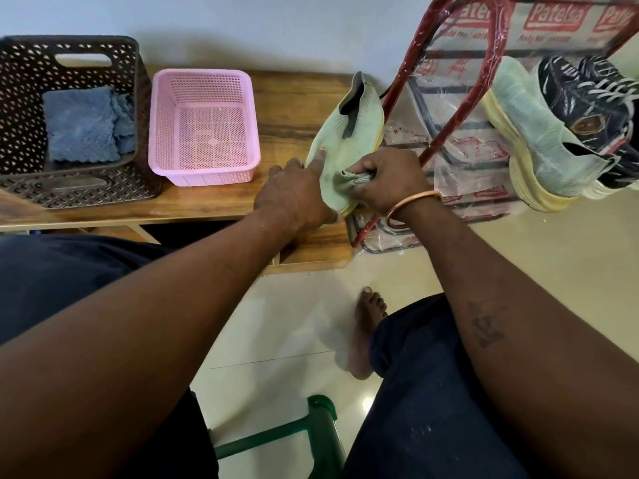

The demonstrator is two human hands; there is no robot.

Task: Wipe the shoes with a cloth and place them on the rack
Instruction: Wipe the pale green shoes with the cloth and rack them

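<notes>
Head view: pale green shoe (349, 133) lies on the desk (283, 98) edge beside the rack (422, 43); left grip (294, 195) clamps its toe, right grip (390, 181) pinches the cloth (361, 180). Rub firmly, holding the shoe steady

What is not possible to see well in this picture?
Head view only:
1. Cloth: mostly hidden in the grip of the right hand; its size is unclear.
2. Shoe: its toe is covered by the left hand.
3. Rack: cut off by the top and right edges; its shelf count is unknown.
4. Black shoes: cut by the right edge.
</notes>
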